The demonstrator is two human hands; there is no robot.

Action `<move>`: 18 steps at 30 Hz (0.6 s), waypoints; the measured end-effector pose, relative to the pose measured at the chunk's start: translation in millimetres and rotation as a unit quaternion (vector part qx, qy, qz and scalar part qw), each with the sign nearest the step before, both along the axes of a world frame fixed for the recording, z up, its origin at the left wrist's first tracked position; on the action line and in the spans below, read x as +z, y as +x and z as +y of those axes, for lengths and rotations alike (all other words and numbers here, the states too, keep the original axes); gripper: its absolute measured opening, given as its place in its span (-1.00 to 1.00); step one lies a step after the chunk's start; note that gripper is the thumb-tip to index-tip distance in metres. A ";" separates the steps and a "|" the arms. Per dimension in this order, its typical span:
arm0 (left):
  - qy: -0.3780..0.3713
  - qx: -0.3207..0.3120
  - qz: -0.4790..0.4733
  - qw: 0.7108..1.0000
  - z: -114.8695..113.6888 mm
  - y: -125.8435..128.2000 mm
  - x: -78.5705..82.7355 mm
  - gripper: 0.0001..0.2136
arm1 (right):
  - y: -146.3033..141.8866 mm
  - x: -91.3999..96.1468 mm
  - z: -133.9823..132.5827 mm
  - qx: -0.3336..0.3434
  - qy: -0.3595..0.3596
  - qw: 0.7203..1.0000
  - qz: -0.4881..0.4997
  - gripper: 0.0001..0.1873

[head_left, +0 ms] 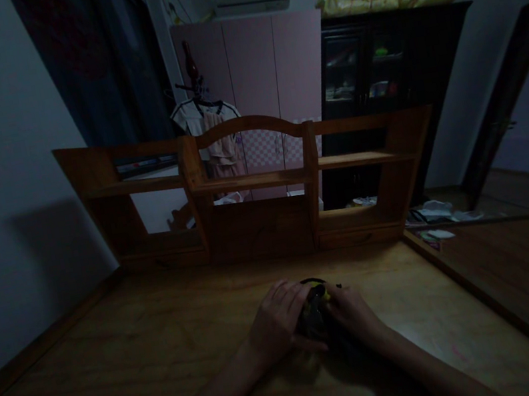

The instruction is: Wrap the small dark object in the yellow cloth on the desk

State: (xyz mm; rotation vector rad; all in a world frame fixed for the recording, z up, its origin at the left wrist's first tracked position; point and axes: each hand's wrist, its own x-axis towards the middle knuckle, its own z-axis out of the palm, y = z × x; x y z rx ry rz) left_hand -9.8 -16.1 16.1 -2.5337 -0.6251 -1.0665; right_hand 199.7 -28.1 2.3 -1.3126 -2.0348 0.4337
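A small dark object with yellow parts and a black loop [317, 292] is between my hands, low over the wooden table [168, 349]. Dim light and my fingers hide much of it, so its kind is unclear. My left hand [279, 320] wraps its left side, with fingers over the top and the thumb below. My right hand [355, 314] grips the right side near the yellow part, its fingers bent and partly hidden. Beneath the hands a dark shadow falls on the tabletop.
A wooden shelf unit [252, 183] with open compartments and small drawers stands along the table's far edge. A white wall [16, 199] borders the left. A raised wooden rim [489, 302] runs down the right side. Behind are a pink wardrobe [253, 71] and a dark cabinet [424, 63].
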 end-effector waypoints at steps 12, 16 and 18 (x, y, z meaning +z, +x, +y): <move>-0.017 0.018 0.026 0.999 2.8 0.6 -0.9 -0.12 | -3.1 -7.9 -2.2 0.106 -0.017 0.981 0.164 -0.34; -0.017 0.012 0.022 1.000 2.5 1.3 -1.6 -0.12 | -4.2 -7.2 -2.3 0.080 0.013 0.984 0.156 -0.42; -0.019 0.011 0.014 1.000 2.3 1.3 -2.0 -0.12 | -5.3 -4.4 -2.9 0.073 0.019 0.986 0.150 -0.47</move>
